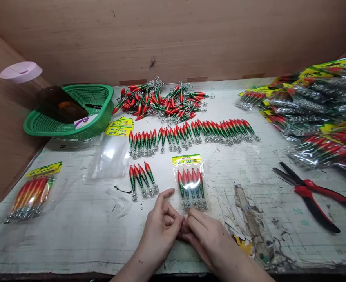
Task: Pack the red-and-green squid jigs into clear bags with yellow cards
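Observation:
My left hand (161,223) and my right hand (203,231) meet at the table's near edge, fingers curled together on the bottom edge of a clear bag (190,182) with a yellow header card and several red-green lures inside. Just left of it lie several loose lures (142,178) side by side. Behind runs a long row of lures (190,135), and further back a loose heap of lures (163,100). A stack of empty bags (115,150) with yellow headers lies left of the row.
A green basket (102,113) stands at the back left. One filled bag (33,192) lies at the left edge. A pile of filled bags (316,117) covers the right side. Red-handled pliers (314,194) lie near the right. Wooden walls enclose the table.

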Demonstrator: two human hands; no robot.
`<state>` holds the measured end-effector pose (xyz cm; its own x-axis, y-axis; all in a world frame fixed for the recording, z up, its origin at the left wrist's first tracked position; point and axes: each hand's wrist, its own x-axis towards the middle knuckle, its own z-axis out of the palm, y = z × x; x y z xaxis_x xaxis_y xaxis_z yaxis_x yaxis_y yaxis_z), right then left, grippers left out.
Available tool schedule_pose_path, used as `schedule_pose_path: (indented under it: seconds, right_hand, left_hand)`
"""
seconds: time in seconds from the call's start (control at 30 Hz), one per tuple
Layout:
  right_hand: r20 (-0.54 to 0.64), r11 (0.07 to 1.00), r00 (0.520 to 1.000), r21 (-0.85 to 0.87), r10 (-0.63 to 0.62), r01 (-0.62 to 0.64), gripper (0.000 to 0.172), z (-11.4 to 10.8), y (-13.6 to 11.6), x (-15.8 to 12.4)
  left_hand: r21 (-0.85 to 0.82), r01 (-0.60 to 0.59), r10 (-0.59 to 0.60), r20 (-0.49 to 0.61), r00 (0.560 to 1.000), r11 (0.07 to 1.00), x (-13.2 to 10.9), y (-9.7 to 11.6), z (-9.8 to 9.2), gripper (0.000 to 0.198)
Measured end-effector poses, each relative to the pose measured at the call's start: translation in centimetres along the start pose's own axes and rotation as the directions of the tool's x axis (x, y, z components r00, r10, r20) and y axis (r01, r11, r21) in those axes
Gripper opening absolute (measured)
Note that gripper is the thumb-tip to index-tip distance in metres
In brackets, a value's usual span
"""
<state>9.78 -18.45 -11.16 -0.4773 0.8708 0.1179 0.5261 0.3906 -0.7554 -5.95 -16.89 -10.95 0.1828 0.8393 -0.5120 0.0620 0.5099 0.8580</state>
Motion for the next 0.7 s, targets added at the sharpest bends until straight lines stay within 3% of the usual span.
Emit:
schedule_pose_path:
  seconds: [0.1, 0.17, 0.2, 0.27, 0.3, 0.33, 0.4, 0.43, 0.5, 0.57, 0.63, 0.7]
  right_hand:
    - [-0.026, 0.958, 0.992, 0.264, 0.126, -0.115, 0.015, -2.6, 0.7, -1.5]
    - [-0.183, 0.913, 0.943, 0.355, 0.280, -0.202, 0.015, -5.0, 2.5, -3.4]
    - [-0.304, 0.910, 0.887, 0.340, 0.346, -0.238, 0.015, -6.2, 3.7, -4.5]
    - [-0.540, 0.910, 0.741, 0.140, 0.400, -0.390, 0.015, -8.5, 6.2, -6.5]
    - [-0.619, 0.881, 0.705, -0.044, 0.346, -0.471, 0.019, -9.3, 7.1, -7.2]
    - [-0.664, 0.819, 0.702, -0.236, 0.258, -0.524, 0.022, -9.9, 7.8, -7.6]
    - [-0.603, 0.706, 0.796, -0.543, 0.050, -0.456, 0.027, -10.3, 8.0, -7.6]
    - [-0.516, 0.696, 0.855, -0.632, -0.049, -0.342, 0.026, -10.0, 7.6, -7.1]
    - [-0.268, 0.717, 0.928, -0.697, -0.258, -0.002, 0.024, -8.9, 6.4, -5.7]
    - [-0.010, 0.677, 0.894, -0.657, -0.448, 0.332, 0.028, -7.6, 5.2, -3.9]
    - [0.146, 0.626, 0.823, -0.582, -0.548, 0.520, 0.032, -6.6, 4.4, -2.3]
    - [0.173, 0.647, 0.804, -0.509, -0.569, 0.568, 0.034, -6.2, 4.3, -1.3]
  left_hand:
    - [-0.021, 0.012, -0.013, -0.037, 0.999, 1.000, 0.0, 0.1, 0.5, 0.054]
    - [-0.027, 0.022, -0.023, -0.052, 0.998, 0.999, -0.1, 0.1, 0.7, 0.053]
    - [-0.018, 0.023, -0.024, -0.047, 0.999, 1.000, -0.1, 0.0, 0.7, 0.053]
    - [0.037, 0.013, -0.013, -0.010, 1.000, 0.999, -0.4, -0.3, 0.4, 0.054]
    - [0.094, -0.013, 0.012, 0.004, 1.000, 0.995, -0.6, -0.5, 0.1, 0.053]
    - [0.183, -0.069, 0.068, 0.009, 0.998, 0.981, -0.8, -0.7, -0.4, 0.051]
    - [0.444, -0.279, 0.297, 0.029, 0.954, 0.851, -1.1, -1.1, -1.5, 0.047]
    - [0.582, -0.405, 0.446, 0.080, 0.891, 0.705, -1.1, -1.1, -2.1, 0.047]
    - [0.727, -0.622, 0.678, 0.301, 0.670, 0.291, -0.7, -0.8, -3.0, 0.048]
    - [0.647, -0.759, 0.693, 0.579, 0.430, -0.070, 0.1, 0.0, -3.4, 0.046]
    - [0.501, -0.831, 0.609, 0.745, 0.272, -0.242, 1.1, 0.8, -3.5, 0.038]
    - [0.435, -0.855, 0.575, 0.790, 0.213, -0.281, 1.8, 1.3, -3.3, 0.029]
